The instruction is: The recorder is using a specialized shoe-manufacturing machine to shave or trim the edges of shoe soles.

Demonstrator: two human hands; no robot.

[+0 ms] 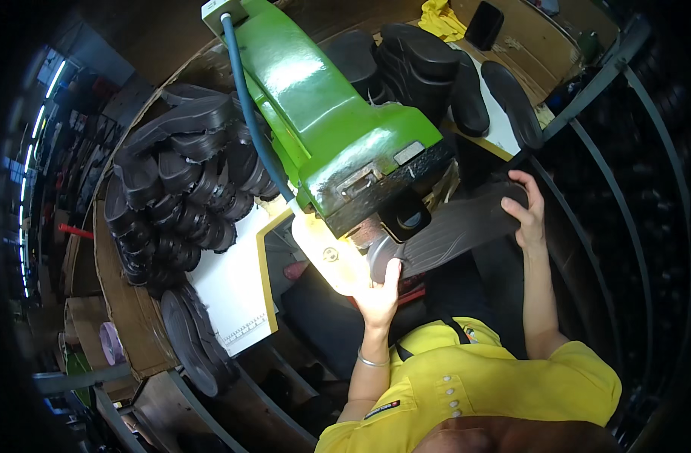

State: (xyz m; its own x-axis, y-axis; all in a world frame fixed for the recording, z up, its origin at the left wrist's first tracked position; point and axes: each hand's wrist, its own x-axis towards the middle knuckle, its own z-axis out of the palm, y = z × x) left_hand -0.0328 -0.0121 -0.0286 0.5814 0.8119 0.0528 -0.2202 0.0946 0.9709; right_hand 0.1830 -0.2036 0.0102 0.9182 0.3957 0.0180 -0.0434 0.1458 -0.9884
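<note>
Both my hands hold one black rubber shoe sole with a ribbed tread, lying crosswise under the head of a green machine. My left hand grips the sole's rounded end beside the machine's brightly lit working area; a bangle is on that wrist. My right hand holds the opposite end, fingers curled over its edge. The black lower part of the machine hangs directly over the sole's middle. I cannot tell whether the sole touches the machine.
A big heap of black soles lies left of the machine on a cardboard-edged bench. More soles are stacked behind it. A white board lies at front left. A blue hose runs along the machine. Metal rack bars curve at right.
</note>
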